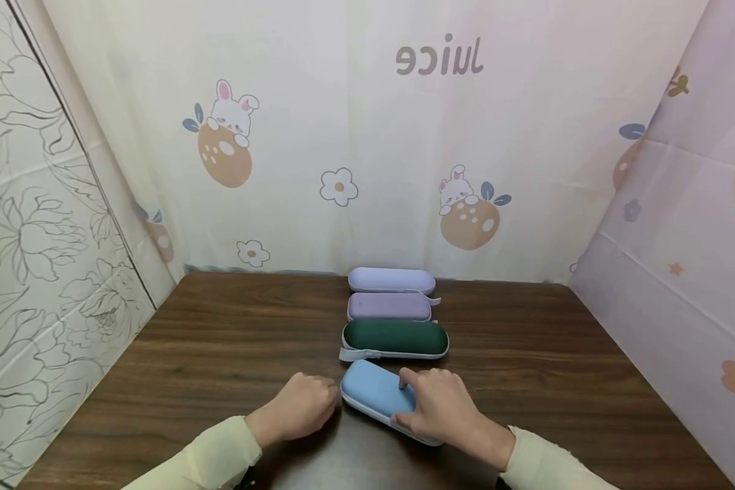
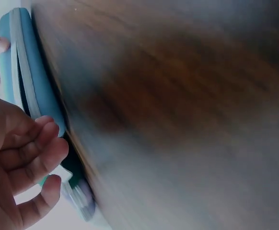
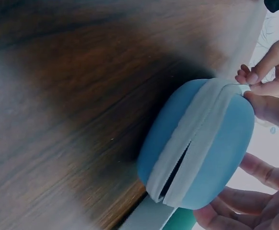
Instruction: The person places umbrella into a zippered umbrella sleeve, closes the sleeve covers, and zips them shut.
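A light blue zip case [image 1: 376, 388] lies at a slant near the front of the table, its zip seam parted along part of the side. My right hand [image 1: 437, 405] grips its right end, thumb at the front edge and fingers over the top and back. At the left end, my left hand [image 1: 306, 406] has curled fingers, thumb and fingertip together at the zip [image 2: 22, 72]; the zipper pull itself is hidden by them. The seam's gap runs up to those fingertips in the left wrist view. Another parted stretch shows at the case's end [image 3: 197, 143] in the right wrist view.
Behind the blue case lie a dark green case [image 1: 395, 337] with a grey strap, a purple case [image 1: 388, 306] and a lavender case [image 1: 392, 279], in a row toward the curtain [image 1: 343, 136]. The brown wooden table [image 1: 239, 327] extends to both sides.
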The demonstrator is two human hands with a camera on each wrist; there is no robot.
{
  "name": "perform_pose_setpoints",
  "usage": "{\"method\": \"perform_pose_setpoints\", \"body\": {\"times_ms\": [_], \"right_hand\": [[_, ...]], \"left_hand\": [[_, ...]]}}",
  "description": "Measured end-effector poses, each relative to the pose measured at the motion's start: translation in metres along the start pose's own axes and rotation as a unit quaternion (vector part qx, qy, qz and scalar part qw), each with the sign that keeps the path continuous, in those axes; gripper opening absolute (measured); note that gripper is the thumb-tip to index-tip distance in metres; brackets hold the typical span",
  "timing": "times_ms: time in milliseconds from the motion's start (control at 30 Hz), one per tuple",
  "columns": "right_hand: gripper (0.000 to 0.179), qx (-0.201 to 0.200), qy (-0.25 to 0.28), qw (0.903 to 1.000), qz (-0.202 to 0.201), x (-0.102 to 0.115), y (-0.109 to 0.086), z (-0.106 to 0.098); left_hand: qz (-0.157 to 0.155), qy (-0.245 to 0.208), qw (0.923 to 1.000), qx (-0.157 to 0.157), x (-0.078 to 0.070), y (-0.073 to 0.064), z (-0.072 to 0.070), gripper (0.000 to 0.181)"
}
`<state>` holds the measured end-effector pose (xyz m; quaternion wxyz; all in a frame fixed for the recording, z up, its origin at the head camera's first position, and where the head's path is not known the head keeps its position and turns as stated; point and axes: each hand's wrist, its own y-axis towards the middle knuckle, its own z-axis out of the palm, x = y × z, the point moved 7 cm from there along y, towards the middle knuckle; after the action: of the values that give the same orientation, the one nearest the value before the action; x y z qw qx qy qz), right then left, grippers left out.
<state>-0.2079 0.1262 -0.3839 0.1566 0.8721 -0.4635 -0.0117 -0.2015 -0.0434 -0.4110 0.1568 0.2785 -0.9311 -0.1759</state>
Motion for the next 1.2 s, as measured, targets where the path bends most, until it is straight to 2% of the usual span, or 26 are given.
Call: {"method": "perform_pose_setpoints", "body": {"times_ms": [167,267,367,433,500,567,633,800,900,967,1033,1133,1200], "right_hand": [[0.043,-0.016,-0.011,0.9998,-0.003,0.007,-0.002,0.001],[0.046,-0.017,-0.019,0.9995,-0.020,0.012,-0.004,0.001],[0.040,0.012,-0.013,0.9979,-0.062,0.012,-0.003,0.000],[0.028,0.035,-0.011,0.9923,-0.118,0.012,-0.001,-0.002],[0.024,0.055,-0.029,0.9798,-0.190,0.013,0.003,-0.005],[0.040,0.063,-0.067,0.9608,-0.261,0.015,0.008,-0.007],[0.057,0.067,-0.114,0.9378,-0.321,0.019,0.011,-0.006],[0.067,0.087,-0.199,0.8844,-0.413,0.034,0.017,0.002],[0.062,0.092,-0.239,0.8617,-0.438,0.042,0.021,0.006],[0.065,0.099,-0.253,0.8568,-0.438,0.045,0.024,0.007],[0.069,0.108,-0.259,0.8564,-0.433,0.046,0.027,0.008],[0.083,0.131,-0.236,0.8650,-0.423,0.047,0.030,0.007],[0.084,0.148,-0.211,0.8719,-0.417,0.047,0.030,0.007]], "left_hand": [[0.040,-0.010,0.9990,-0.020,-0.026,0.011,-0.001,0.021],[0.044,-0.011,0.9988,-0.017,-0.033,0.014,0.000,0.020],[0.036,-0.010,0.9993,-0.008,-0.031,0.012,0.002,0.019],[0.028,-0.016,0.9995,-0.005,-0.029,0.010,0.002,0.018],[0.023,-0.021,0.9995,-0.001,-0.027,0.009,0.003,0.019],[0.021,-0.027,0.9994,0.002,-0.026,0.008,0.003,0.018],[0.020,-0.032,0.9993,0.006,-0.025,0.008,0.004,0.018],[0.022,-0.035,0.9990,0.014,-0.025,0.009,0.008,0.017],[0.023,-0.026,0.9992,0.018,-0.024,0.008,0.009,0.016],[0.021,-0.020,0.9993,0.023,-0.023,0.008,0.009,0.016],[0.019,-0.014,0.9993,0.030,-0.021,0.008,0.008,0.016],[0.017,-0.004,0.9992,0.036,-0.018,0.008,0.007,0.016],[0.018,0.004,0.9991,0.039,-0.018,0.008,0.007,0.015]]}}
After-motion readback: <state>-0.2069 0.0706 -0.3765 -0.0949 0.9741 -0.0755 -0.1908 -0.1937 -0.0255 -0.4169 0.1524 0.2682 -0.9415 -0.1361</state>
